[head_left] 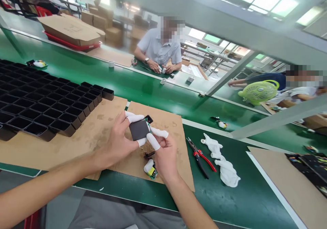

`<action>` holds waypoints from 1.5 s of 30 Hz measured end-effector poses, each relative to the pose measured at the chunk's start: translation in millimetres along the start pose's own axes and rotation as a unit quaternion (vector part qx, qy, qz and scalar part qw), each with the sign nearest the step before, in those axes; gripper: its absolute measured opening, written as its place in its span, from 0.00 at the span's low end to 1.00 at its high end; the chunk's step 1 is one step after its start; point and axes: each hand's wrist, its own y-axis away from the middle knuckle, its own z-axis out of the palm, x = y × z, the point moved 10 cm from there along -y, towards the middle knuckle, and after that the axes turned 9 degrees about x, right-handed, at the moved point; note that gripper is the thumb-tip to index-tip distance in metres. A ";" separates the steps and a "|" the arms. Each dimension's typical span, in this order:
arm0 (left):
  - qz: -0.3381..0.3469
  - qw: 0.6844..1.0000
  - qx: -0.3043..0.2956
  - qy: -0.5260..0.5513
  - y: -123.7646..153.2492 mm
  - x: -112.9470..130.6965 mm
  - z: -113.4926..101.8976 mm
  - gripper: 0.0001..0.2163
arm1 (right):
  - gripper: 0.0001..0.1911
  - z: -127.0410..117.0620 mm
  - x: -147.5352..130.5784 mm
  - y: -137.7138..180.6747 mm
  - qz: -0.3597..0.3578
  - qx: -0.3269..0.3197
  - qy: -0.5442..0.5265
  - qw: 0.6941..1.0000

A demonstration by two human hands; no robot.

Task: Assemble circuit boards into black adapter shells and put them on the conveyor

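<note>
My left hand (122, 133) is closed around a small black plastic case (138, 130), thumb below and fingers above, over a cardboard sheet (178, 154). At the case's right end shows a bit of green circuit board (148, 121) with white on it, partly inside. My right hand (165, 150) pinches at that end, its fingertips on the board; the exact grip is partly hidden. White finger cots cover several fingertips of both hands. Under my right hand lies another circuit board (152, 172) with a yellow part and a white blob, beside a black plug piece (149, 154).
Rows of open black cases (58, 103) stand at left. Red-and-black pliers (200, 157) and crumpled white gloves (224, 164) lie at right. Beyond runs a green conveyor belt (143, 86) carrying boards and white pieces. A co-worker (160, 48) sits across; a green fan (259, 92) stands right.
</note>
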 end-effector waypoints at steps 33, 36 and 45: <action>-0.287 0.946 -0.003 0.153 76.4 10.3 -41.2 0.23 | 0.19 -9.5 13.9 112.4 -0.016 0.135 0.024 0.990; -0.169 0.984 -0.014 -0.050 69.4 -7.4 -45.9 0.21 | 0.16 -28.4 -5.0 97.4 -0.107 0.105 0.123 0.981; -0.028 0.962 -0.208 -0.176 102.5 -20.7 -24.8 0.29 | 0.23 23.1 -2.7 69.5 -0.169 -0.193 0.333 0.907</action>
